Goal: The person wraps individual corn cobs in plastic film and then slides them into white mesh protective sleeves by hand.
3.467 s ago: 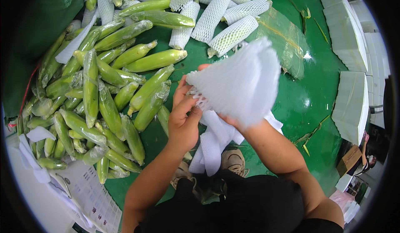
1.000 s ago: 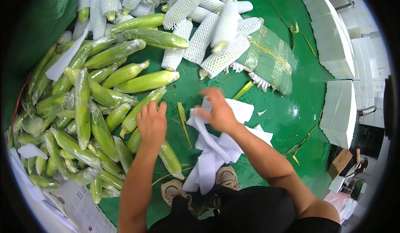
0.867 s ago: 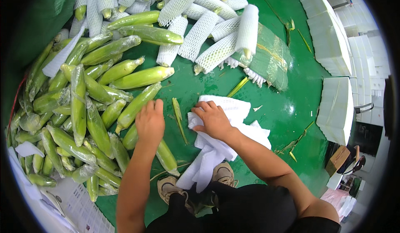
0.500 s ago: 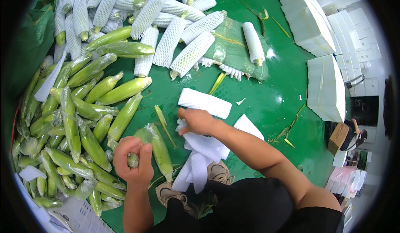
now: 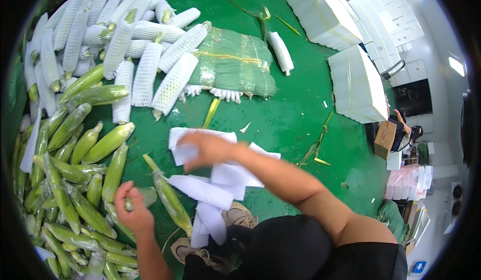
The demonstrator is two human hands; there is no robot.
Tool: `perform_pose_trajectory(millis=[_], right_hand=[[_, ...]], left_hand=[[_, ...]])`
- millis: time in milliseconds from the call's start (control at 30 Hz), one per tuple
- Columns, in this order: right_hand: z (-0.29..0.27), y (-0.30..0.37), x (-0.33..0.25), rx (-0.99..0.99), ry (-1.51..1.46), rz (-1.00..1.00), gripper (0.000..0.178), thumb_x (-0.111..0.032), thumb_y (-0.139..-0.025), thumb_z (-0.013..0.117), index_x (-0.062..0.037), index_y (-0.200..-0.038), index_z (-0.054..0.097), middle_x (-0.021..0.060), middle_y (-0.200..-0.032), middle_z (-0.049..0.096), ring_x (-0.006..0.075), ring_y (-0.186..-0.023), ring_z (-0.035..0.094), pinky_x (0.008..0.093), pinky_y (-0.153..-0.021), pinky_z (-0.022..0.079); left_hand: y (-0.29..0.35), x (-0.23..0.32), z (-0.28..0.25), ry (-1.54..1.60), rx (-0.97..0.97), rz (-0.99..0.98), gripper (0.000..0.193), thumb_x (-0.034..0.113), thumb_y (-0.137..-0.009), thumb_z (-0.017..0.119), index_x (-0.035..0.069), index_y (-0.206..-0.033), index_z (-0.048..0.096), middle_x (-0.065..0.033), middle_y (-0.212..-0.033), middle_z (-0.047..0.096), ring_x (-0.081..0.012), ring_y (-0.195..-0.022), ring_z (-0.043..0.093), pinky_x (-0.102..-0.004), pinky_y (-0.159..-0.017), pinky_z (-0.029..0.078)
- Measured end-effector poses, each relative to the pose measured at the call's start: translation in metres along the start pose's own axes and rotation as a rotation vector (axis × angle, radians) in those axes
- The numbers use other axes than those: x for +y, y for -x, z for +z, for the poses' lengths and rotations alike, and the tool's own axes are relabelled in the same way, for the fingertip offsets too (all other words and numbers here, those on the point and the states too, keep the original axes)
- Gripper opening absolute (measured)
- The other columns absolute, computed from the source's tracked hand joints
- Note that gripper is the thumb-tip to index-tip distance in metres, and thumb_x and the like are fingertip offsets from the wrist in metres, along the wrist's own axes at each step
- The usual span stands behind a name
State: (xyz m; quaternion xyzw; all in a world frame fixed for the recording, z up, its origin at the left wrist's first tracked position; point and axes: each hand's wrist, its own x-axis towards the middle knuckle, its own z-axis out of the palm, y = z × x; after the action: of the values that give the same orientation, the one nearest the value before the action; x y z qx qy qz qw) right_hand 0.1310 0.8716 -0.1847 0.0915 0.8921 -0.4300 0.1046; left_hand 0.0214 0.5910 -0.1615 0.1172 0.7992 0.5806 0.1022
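Note:
My left hand (image 5: 134, 209) is closed around a plastic-wrapped ear of corn (image 5: 148, 198), whose pale green end shows beside the fingers. My right hand (image 5: 206, 151), smeared by motion, is over a white foam net sleeve (image 5: 176, 135) on the green floor; whether its fingers grip anything cannot be made out. More flat white foam sleeves (image 5: 203, 190) lie loosely overlapped below it, near my shoes. Between the hands and my feet rests another green ear of corn in film (image 5: 170, 200).
Many film-wrapped corn ears (image 5: 70, 200) are heaped at left. Behind them are sleeved ears (image 5: 120, 44), with a lone sleeved one (image 5: 280, 53) farther right. A green woven sack bundle (image 5: 233, 62) lies between. White foam boxes (image 5: 355, 87) line the right; a person (image 5: 408, 132) is by a cardboard box (image 5: 385, 138).
The view has swung, so the scene sits farther left. My right hand, earlier pinching at the white sleeves, has moved up over the upper sleeve. My left hand still holds its corn.

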Motion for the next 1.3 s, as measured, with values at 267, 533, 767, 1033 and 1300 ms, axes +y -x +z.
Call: perform_pose_trajectory(millis=[267,533,767,1033,1300], right_hand=[[0.063,0.009,-0.004,0.016,0.418,-0.016,0.061,-0.027,-0.072,0.08,-0.0162,-0.127,0.057,0.0086,-0.114,0.055,0.0278,-0.106,0.058,0.0423,-0.079,0.052],[0.052,-0.018,0.005,0.273,0.595,0.152,0.045,-0.022,-0.077,0.072,-0.0177,-0.12,0.061,0.0081,-0.109,0.056,0.0279,-0.101,0.058,0.0423,-0.08,0.048],[0.008,-0.02,-0.018,0.311,0.337,-0.16,0.026,-0.015,-0.082,0.063,-0.0105,-0.108,0.061,0.012,-0.097,0.061,0.0336,-0.09,0.064,0.0475,-0.07,0.052],[0.066,0.005,-0.137,-0.169,-1.269,-0.114,0.019,-0.014,-0.094,0.064,-0.0065,-0.111,0.057,0.0016,-0.097,0.061,0.0112,-0.082,0.059,0.0282,-0.069,0.048],[0.043,-0.009,-0.15,0.454,-0.241,-0.858,0.023,-0.016,-0.079,0.076,-0.0028,-0.083,0.057,0.0123,-0.085,0.055,0.035,-0.08,0.054,0.0418,-0.068,0.044]], left_hand=[[0.017,-0.003,-0.004,0.05,0.001,0.099,0.017,0.005,-0.094,0.06,-0.003,-0.109,0.063,-0.0066,-0.091,0.061,-0.0118,-0.075,0.052,-0.0244,-0.068,0.045],[0.015,0.005,-0.006,0.054,0.043,0.06,0.017,0.005,-0.094,0.06,-0.002,-0.11,0.063,-0.0053,-0.088,0.059,-0.0121,-0.073,0.05,-0.0257,-0.068,0.044],[0.022,-0.015,-0.011,0.155,-0.003,0.142,0.028,0.008,-0.093,0.062,-0.004,-0.118,0.061,-0.0062,-0.094,0.061,-0.013,-0.08,0.051,-0.0277,-0.072,0.045],[0.016,-0.016,-0.013,0.222,-0.069,0.147,0.02,0.019,-0.098,0.061,0.002,-0.107,0.059,-0.0078,-0.093,0.058,-0.0158,-0.088,0.057,-0.0318,-0.081,0.048],[0.003,-0.018,0.011,0.606,0.278,0.309,0.014,-0.003,-0.085,0.054,0.005,-0.082,0.043,-0.0049,-0.078,0.041,-0.0175,-0.076,0.046,-0.0299,-0.078,0.042]])
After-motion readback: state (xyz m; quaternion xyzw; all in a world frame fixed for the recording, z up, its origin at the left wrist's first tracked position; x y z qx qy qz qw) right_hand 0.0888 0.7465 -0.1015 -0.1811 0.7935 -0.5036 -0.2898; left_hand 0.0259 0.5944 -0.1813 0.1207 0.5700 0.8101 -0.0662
